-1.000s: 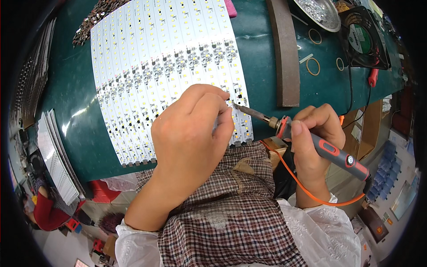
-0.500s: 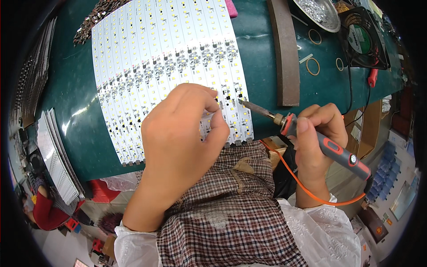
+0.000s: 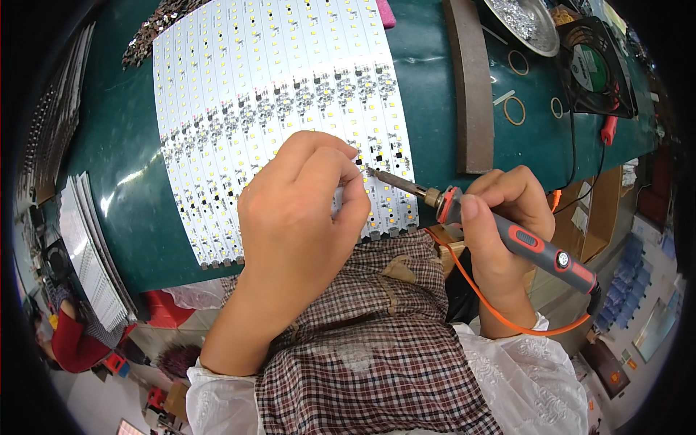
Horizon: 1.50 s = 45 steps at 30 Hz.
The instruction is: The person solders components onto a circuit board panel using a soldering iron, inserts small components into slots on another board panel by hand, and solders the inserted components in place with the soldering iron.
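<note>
A panel of white LED circuit board strips, dotted with yellow LEDs and small black parts, lies on the green table. My right hand grips a grey and red soldering iron with an orange cord. The iron's tip is at the strips, close to the fingertips of my left hand. That hand hovers low over the front part of the panel, thumb and forefinger curled into a pinch. What they hold, if anything, is too small or hidden to make out.
Right of the panel lies a brown bar. Beyond it are rubber bands, a metal bowl of silvery bits and a black fan. More strips are stacked at the left. A person in red sits at lower left.
The soldering iron has moved left, its tip going from a strip near the panel's right edge to one nearer my left hand. My left hand stays pinched and has shifted only slightly.
</note>
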Each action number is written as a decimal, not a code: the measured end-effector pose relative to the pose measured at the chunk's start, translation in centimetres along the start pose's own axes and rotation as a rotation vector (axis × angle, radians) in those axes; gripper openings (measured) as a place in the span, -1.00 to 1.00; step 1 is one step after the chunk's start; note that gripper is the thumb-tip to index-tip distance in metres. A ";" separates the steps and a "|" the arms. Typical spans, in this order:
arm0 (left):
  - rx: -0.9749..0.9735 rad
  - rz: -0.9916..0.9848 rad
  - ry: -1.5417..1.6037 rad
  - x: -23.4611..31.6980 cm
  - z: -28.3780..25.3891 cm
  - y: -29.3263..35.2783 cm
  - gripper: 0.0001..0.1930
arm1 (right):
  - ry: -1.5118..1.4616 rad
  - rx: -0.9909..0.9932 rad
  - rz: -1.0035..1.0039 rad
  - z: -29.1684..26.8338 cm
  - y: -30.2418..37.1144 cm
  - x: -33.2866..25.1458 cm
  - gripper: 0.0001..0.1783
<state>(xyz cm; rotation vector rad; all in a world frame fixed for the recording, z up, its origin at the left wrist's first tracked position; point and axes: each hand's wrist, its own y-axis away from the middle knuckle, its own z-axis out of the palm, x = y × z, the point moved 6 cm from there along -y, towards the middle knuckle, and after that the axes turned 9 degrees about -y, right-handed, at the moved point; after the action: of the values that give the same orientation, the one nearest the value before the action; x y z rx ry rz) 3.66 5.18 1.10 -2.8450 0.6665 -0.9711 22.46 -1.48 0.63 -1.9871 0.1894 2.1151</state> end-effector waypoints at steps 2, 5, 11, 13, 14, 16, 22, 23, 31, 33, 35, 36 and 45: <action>-0.002 -0.002 0.003 0.0 0.1 0.1 -0.87 | -0.021 0.006 0.004 0.1 0.0 0.0 -0.77; -0.018 0.002 0.005 0.0 0.1 0.0 -0.88 | -0.010 0.005 -0.012 0.1 0.1 0.0 -0.77; -0.079 0.044 -0.007 0.3 -0.3 -0.3 -0.87 | 0.019 -0.018 -0.024 -0.1 0.2 -0.1 -0.77; -0.078 0.053 -0.015 0.3 -0.2 -0.3 -0.87 | 0.017 -0.015 -0.023 -0.1 0.2 -0.1 -0.77; -0.078 0.062 -0.022 0.3 -0.2 -0.3 -0.87 | 0.016 -0.013 -0.022 -0.1 0.2 -0.2 -0.77; -0.085 0.062 -0.017 0.2 -0.2 -0.3 -0.87 | 0.010 -0.009 -0.018 0.0 0.2 -0.2 -0.77; -0.074 0.025 -0.008 0.2 -1.0 -0.3 -0.86 | 0.014 0.000 -0.031 -0.2 0.3 -0.1 -0.78; -0.075 -0.004 -0.023 0.0 -1.2 -0.3 -0.86 | 0.010 0.009 -0.029 -0.2 0.3 -0.1 -0.78; -0.047 -0.028 -0.038 -0.7 -1.2 0.2 -0.87 | -0.008 -0.032 -0.039 1.0 0.2 -0.2 -0.79; -0.044 -0.032 -0.037 -0.8 -1.2 0.2 -0.87 | 0.012 -0.043 -0.032 1.3 0.1 0.0 -0.79; -0.049 -0.017 -0.042 -0.8 -1.2 0.2 -0.88 | 0.039 -0.038 -0.039 1.4 0.1 0.1 -0.78; -0.048 -0.019 -0.042 -0.9 -1.1 0.3 -0.88 | 0.040 -0.040 -0.039 1.4 0.2 0.1 -0.78; -0.056 -0.013 -0.040 -0.9 -1.0 0.3 -0.88 | 0.075 -0.038 -0.029 1.4 0.4 0.0 -0.77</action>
<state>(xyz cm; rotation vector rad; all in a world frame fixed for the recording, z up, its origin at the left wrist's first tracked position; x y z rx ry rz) 2.32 5.32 1.32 -2.9126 0.6832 -0.9082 20.99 -1.53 0.69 -2.0803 0.1335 2.0427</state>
